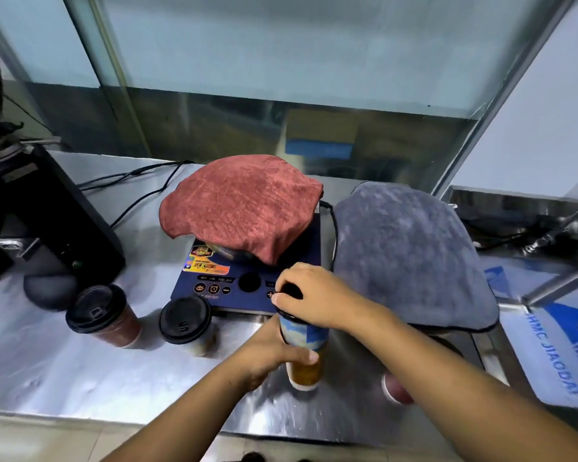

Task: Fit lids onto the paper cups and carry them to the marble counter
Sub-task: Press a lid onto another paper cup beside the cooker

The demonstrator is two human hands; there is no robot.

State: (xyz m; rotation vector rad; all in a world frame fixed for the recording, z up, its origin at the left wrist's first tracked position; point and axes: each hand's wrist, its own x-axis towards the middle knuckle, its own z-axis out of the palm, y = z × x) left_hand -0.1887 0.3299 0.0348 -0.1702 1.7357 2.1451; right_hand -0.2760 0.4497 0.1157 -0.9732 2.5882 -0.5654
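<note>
A tall blue and orange paper cup [303,348] stands on the steel counter [64,371] in front of me. My left hand [267,356] grips its side low down. My right hand [309,296] curls over its top and holds a black lid [290,291] on the rim. Two more paper cups stand to the left, both wearing black lids: a red-brown cup [106,316] and a paler cup [187,325]. Another cup [396,390] shows partly under my right forearm; its top is hidden.
A dark blue induction cooker [244,285] carries a pot under a red cloth [244,208]. A grey cloth [411,258] covers something on the right. A black machine [40,225] stands at the left, with cables behind. A blue and white sign [554,345] lies at right.
</note>
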